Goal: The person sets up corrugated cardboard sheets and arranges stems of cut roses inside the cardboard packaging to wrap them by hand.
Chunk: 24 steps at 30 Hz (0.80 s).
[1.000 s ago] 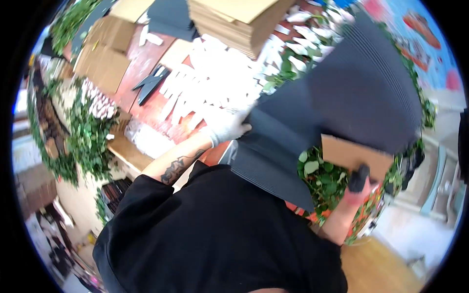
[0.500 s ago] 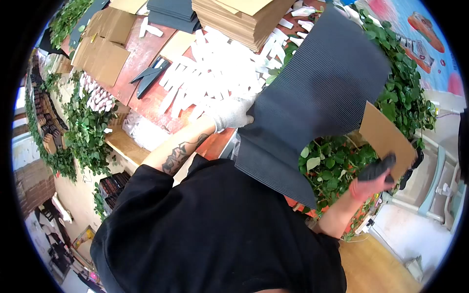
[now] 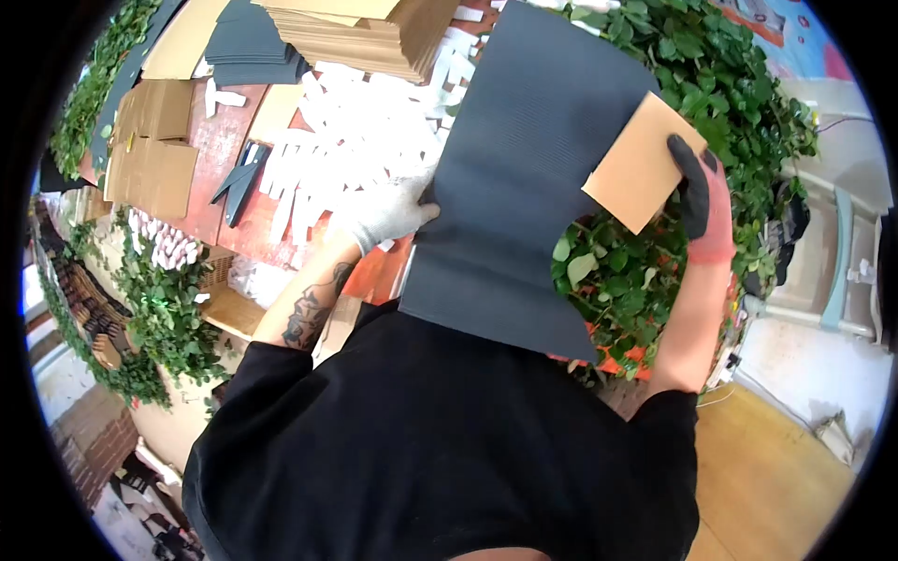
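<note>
A large black corrugated sheet (image 3: pixel 519 168) lies in front of me, its near end against my black shirt. My left hand (image 3: pixel 393 210), in a white glove, grips the sheet's left edge with the thumb at the border; its other fingers are partly hidden. In my right hand (image 3: pixel 700 192), gloved in pink and black, is a tan cardboard piece (image 3: pixel 641 164), pinched by its right side. This cardboard hangs over the sheet's right edge. Beneath and beyond the sheet are leafy green stems (image 3: pixel 613 266).
White paper strips (image 3: pixel 351 131) cover the red table (image 3: pixel 220 122). Black scissors (image 3: pixel 243 182) lie left of them. Behind stand a cardboard stack (image 3: pixel 374 37) and black sheets (image 3: pixel 251 47). Folded cardboard (image 3: pixel 150 154) is at far left, beside wrapped flower heads (image 3: pixel 164 241).
My right hand has brought the cardboard piece up and left, over the black sheet's right edge. The sheet lies flatter, and the view has shifted right. My left hand stays at the sheet's edge.
</note>
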Tool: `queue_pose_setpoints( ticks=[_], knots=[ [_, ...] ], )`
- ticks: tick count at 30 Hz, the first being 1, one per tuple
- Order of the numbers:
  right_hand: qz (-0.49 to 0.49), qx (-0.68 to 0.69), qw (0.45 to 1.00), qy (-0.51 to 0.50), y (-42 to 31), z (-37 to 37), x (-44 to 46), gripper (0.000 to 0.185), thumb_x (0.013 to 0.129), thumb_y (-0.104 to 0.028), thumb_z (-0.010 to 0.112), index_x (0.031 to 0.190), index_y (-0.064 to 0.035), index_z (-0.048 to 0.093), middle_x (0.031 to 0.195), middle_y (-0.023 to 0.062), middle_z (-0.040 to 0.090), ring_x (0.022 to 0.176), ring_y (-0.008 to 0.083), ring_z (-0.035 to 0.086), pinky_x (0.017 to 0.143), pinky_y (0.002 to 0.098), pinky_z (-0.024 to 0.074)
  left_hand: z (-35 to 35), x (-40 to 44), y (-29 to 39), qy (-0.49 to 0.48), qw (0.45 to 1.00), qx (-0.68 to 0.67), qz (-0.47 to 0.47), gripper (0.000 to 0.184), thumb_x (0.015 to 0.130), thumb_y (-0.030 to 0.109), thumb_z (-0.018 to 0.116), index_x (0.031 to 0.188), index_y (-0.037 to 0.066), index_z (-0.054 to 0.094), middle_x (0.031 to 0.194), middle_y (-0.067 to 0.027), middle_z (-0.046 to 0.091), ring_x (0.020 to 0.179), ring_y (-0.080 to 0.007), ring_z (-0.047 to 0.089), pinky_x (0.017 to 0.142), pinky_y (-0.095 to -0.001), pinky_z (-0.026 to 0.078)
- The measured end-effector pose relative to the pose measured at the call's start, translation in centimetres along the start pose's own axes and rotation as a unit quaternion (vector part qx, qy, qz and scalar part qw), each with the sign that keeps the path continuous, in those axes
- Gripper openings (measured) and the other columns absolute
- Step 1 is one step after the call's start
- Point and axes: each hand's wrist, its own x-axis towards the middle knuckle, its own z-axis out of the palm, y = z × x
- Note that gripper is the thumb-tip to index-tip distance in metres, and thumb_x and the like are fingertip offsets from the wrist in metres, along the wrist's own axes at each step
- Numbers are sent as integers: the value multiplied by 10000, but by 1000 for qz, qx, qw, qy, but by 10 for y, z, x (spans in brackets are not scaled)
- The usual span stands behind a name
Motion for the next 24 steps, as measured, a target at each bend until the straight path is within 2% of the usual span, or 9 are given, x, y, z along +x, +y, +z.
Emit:
queue_pose_setpoints(
  ticks=[2, 4, 6, 9, 12, 15, 19, 22, 24],
  knots=[
    [38, 105, 993, -22, 36, -3, 27, 341, 870, -192, 624, 1106, 51, 581, 1004, 67, 627, 882, 119, 580, 799, 242, 431, 12, -4, -14, 48, 997, -31, 42, 548, 774, 160, 620, 1279, 27, 453, 862, -148, 600, 808, -246, 597, 775, -342, 469],
    [-39, 42, 998, -2, 18, 8, 10, 328, 859, -162, 639, 1102, 50, 578, 1016, 69, 632, 871, 122, 593, 791, 243, 440, 3, -3, -3, 4, 994, -99, -47, 539, 795, 150, 630, 1289, 32, 449, 809, -116, 602, 756, -214, 601, 721, -325, 480],
    [-90, 120, 986, 67, 22, 8, -5, 306, 849, -140, 653, 1083, 46, 587, 997, 65, 632, 870, 128, 596, 794, 247, 444, 0, -2, -5, 16, 993, -110, -47, 436, 824, 164, 637, 1209, 9, 503, 760, -63, 597, 708, -154, 591, 670, -299, 483],
    [-106, 172, 970, 136, 18, -17, -29, 268, 812, -119, 698, 1027, 17, 614, 968, 42, 632, 886, 118, 571, 791, 241, 426, 1, -3, -10, 83, 934, -344, -38, 220, 869, 216, 622, 937, 8, 599, 715, 17, 541, 611, -53, 497, 549, -218, 433],
    [-168, 176, 958, 152, 5, -44, -38, 335, 872, -31, 575, 1193, 45, 517, 1125, 106, 596, 1012, 193, 577, 898, 324, 450, 3, 0, -6, 54, 942, -330, 20, 226, 887, 246, 597, 876, 20, 603, 702, 24, 523, 609, -54, 478, 552, -207, 416],
    [-176, 191, 958, 119, 11, -58, -28, 341, 875, -60, 586, 1192, 48, 522, 1147, 113, 583, 1030, 202, 571, 899, 332, 452, -7, -4, 27, -14, 959, -280, -26, 298, 915, 294, 548, 891, 6, 623, 688, -3, 527, 673, -83, 495, 638, -257, 427],
    [-100, 145, 970, 168, 28, -47, -19, 373, 838, -85, 661, 1157, 64, 540, 1072, 94, 605, 932, 180, 586, 866, 313, 456, 2, 12, 11, -35, 969, -241, -50, 298, 923, 278, 536, 910, -4, 630, 691, -11, 547, 662, -99, 504, 649, -291, 438],
    [-109, 92, 979, 145, 37, -22, -11, 272, 822, -153, 694, 1000, 37, 616, 928, 43, 619, 868, 127, 567, 783, 255, 427, 11, 17, -5, -23, 973, -215, -80, 302, 925, 277, 535, 927, -8, 635, 702, -32, 562, 679, -106, 519, 657, -288, 441],
    [-124, 47, 985, 114, 26, -6, -12, 273, 839, -167, 670, 1016, 33, 613, 934, 38, 620, 860, 119, 566, 776, 250, 413, 9, 15, -8, -38, 970, -213, -111, 304, 921, 276, 543, 940, -13, 636, 698, -43, 570, 689, -119, 530, 663, -288, 443]
  ],
)
